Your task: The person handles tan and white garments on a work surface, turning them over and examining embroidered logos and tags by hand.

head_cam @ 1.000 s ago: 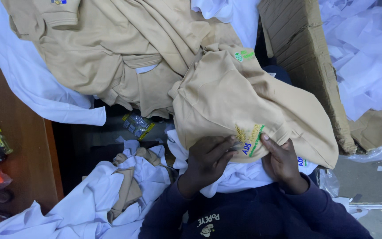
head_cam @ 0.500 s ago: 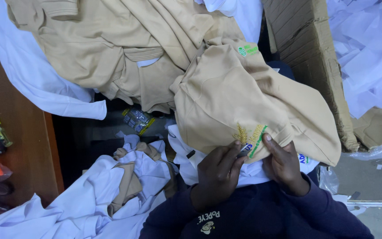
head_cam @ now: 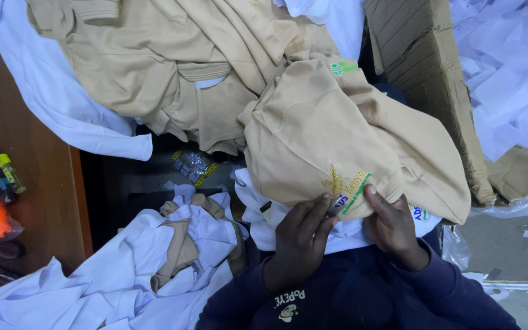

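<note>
The soft beige cotton shirt with yellow-green embroidery (head_cam: 337, 134) lies on the person's lap; left hand (head_cam: 300, 241) and right hand (head_cam: 392, 226) fingers pinch its limp, light embroidered hem, the best hold.

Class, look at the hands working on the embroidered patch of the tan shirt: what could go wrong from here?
1. The left hand seems to press a small tool against the embroidery on the tan shirt, close to the right hand; a slip might nick a thumb or the fabric.
2. The shirt lies bunched over a white garment, so that layer might be caught too.
</note>
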